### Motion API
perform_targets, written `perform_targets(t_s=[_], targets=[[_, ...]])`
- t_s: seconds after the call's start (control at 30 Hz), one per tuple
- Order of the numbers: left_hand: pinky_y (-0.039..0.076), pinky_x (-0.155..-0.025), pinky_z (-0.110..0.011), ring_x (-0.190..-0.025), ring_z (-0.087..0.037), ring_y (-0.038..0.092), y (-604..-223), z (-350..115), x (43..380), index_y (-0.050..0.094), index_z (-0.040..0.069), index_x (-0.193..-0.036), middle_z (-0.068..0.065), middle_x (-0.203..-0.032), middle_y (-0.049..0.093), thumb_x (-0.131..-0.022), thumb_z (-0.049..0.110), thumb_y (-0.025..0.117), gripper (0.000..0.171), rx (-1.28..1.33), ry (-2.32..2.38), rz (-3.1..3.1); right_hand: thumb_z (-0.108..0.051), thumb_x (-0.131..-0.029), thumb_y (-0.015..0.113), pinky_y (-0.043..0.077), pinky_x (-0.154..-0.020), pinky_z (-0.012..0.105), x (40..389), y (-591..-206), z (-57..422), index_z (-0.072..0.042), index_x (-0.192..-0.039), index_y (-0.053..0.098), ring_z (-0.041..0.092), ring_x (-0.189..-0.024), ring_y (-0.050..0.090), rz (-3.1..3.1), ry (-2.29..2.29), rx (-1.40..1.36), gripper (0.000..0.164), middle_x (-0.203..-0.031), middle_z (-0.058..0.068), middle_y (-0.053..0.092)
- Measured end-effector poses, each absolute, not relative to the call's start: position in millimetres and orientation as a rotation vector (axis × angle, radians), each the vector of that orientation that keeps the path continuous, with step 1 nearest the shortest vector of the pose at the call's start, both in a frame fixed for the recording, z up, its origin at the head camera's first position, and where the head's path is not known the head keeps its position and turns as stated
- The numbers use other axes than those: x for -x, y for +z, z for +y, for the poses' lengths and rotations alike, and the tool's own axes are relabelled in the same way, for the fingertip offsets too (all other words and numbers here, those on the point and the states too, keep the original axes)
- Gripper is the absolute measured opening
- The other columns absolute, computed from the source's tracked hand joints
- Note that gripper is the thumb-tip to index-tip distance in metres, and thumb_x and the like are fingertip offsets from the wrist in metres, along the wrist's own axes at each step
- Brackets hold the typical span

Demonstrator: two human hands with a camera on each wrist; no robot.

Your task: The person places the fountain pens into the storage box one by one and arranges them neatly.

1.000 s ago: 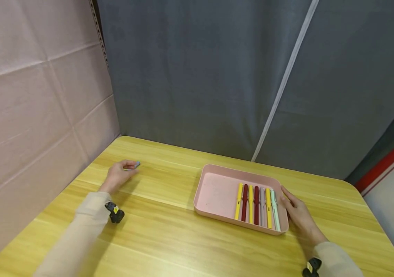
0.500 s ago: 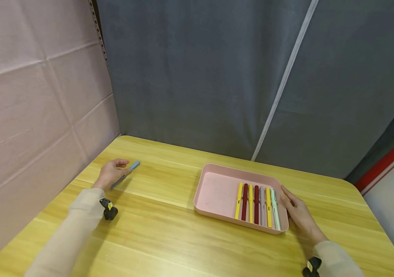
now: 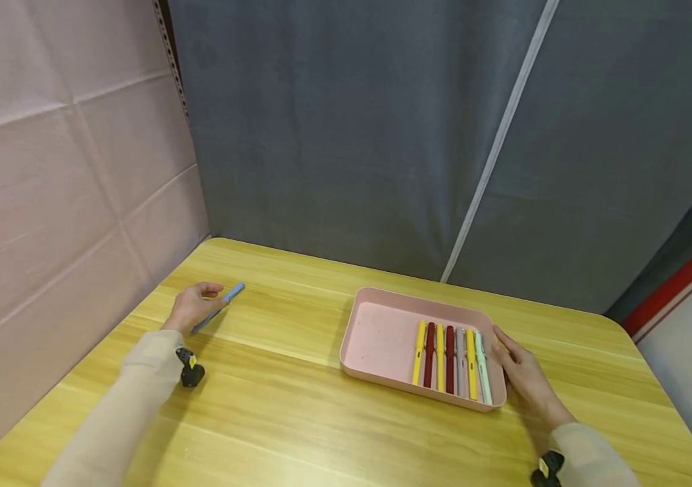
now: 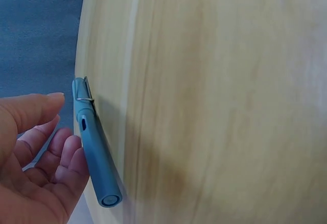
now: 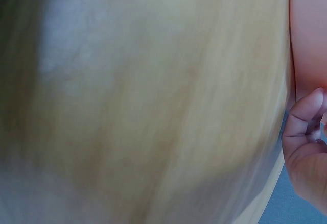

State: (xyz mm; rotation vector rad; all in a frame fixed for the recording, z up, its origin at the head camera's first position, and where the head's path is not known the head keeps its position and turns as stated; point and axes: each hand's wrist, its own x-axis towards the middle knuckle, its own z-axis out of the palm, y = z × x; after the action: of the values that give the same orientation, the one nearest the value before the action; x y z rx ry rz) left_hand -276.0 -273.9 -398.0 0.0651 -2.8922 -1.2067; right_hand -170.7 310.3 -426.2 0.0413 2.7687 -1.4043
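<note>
My left hand (image 3: 192,308) is beside a blue pen (image 3: 234,292) at the table's left side. In the left wrist view the pen (image 4: 98,152) lies along the fingertips (image 4: 74,147), its clip at the far end. Thumb and forefinger stand apart, and the other fingers are loosely bent, not wrapped round the pen. My right hand (image 3: 527,377) grips the right wall of a shallow pink tray (image 3: 382,338), the thumb at the rim. Several capped pens lie side by side in the tray's right part: yellow (image 3: 419,352), dark red (image 3: 450,360), greyish purple (image 3: 461,362) and mint green (image 3: 483,368).
The wood-grain table (image 3: 297,419) has rounded far corners. A dark grey curtain (image 3: 333,135) hangs behind it, and a pale pink cloth (image 3: 47,203) covers the left side. The tray's left part shows bare floor.
The left hand has drawn back slightly leftward from the pen, so more of the pen's length shows, lying slantwise. The right hand and tray have stayed put.
</note>
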Motion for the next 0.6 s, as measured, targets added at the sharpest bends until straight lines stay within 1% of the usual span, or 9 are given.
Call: perform_targets(t_s=[0.2, 0.23, 0.27, 0.37, 0.43, 0.5, 0.6], targets=[[0.044, -0.092, -0.049, -0.114, -0.043, 0.049, -402.2, -272.9, 276.8, 0.051, -0.007, -0.127, -0.030, -0.126, 0.052, -0.090, 0.013, 0.060, 0.043, -0.075, -1.164, -2.894, -0.035, -0.102, 0.035, 0.021, -0.108, 0.058, 169.1, -426.0, 310.0, -0.006, -0.150, 0.014, 0.047, -0.136, 0.018, 2.758, -1.420, -0.029, 0.059, -0.148, 0.033, 0.017], [0.044, -0.092, -0.049, -0.113, -0.042, 0.050, -403.0, -272.7, 277.2, 0.051, -0.007, -0.127, -0.030, -0.125, 0.052, -0.090, 0.012, 0.060, 0.042, -0.081, -1.157, -2.893, -0.035, -0.102, 0.035, 0.024, -0.108, 0.056, 168.8, -425.9, 310.0, -0.006, -0.150, 0.014, 0.047, -0.136, 0.019, 2.763, -1.410, -0.028, 0.059, -0.148, 0.033, 0.017], [0.044, -0.092, -0.049, -0.113, -0.042, 0.050, -403.9, -272.5, 277.7, 0.052, -0.007, -0.126, -0.030, -0.124, 0.053, -0.090, 0.011, 0.060, 0.042, -0.087, -1.149, -2.891, -0.035, -0.102, 0.034, 0.028, -0.108, 0.051, 168.7, -425.8, 310.0, -0.007, -0.150, 0.015, 0.046, -0.136, 0.020, 2.769, -1.398, -0.027, 0.059, -0.148, 0.033, 0.018], [0.043, -0.091, -0.049, -0.109, -0.042, 0.052, -405.5, -272.2, 279.1, 0.054, -0.008, -0.123, -0.029, -0.120, 0.056, -0.088, 0.010, 0.061, 0.040, -0.098, -1.120, -2.886, -0.036, -0.102, 0.033, 0.030, -0.106, 0.048, 168.4, -425.7, 309.9, -0.008, -0.150, 0.014, 0.045, -0.136, 0.022, 2.774, -1.376, -0.032, 0.059, -0.149, 0.032, 0.018], [0.044, -0.089, -0.048, -0.105, -0.041, 0.054, -406.6, -272.0, 279.0, 0.056, -0.008, -0.120, -0.028, -0.116, 0.059, -0.087, 0.009, 0.063, 0.038, -0.096, -1.090, -2.878, -0.037, -0.102, 0.033, 0.029, -0.107, 0.049, 168.6, -425.9, 310.0, -0.008, -0.150, 0.013, 0.045, -0.136, 0.021, 2.766, -1.379, -0.035, 0.060, -0.149, 0.032, 0.017], [0.045, -0.088, -0.048, -0.102, -0.040, 0.056, -408.5, -272.3, 278.6, 0.058, -0.009, -0.117, -0.028, -0.112, 0.061, -0.085, 0.007, 0.064, 0.036, -0.091, -1.060, -2.873, -0.037, -0.102, 0.034, 0.023, -0.108, 0.056, 168.8, -426.0, 309.7, -0.007, -0.150, 0.013, 0.046, -0.137, 0.018, 2.749, -1.401, -0.031, 0.060, -0.150, 0.032, 0.015], [0.045, -0.085, -0.046, -0.099, -0.039, 0.058, -411.2, -273.3, 277.5, 0.060, -0.009, -0.113, -0.026, -0.108, 0.063, -0.084, 0.005, 0.066, 0.033, -0.089, -1.027, -2.869, -0.036, -0.102, 0.034, 0.020, -0.108, 0.059, 169.1, -426.2, 309.0, -0.008, -0.150, 0.012, 0.047, -0.137, 0.016, 2.735, -1.414, -0.030, 0.060, -0.150, 0.032, 0.014]])
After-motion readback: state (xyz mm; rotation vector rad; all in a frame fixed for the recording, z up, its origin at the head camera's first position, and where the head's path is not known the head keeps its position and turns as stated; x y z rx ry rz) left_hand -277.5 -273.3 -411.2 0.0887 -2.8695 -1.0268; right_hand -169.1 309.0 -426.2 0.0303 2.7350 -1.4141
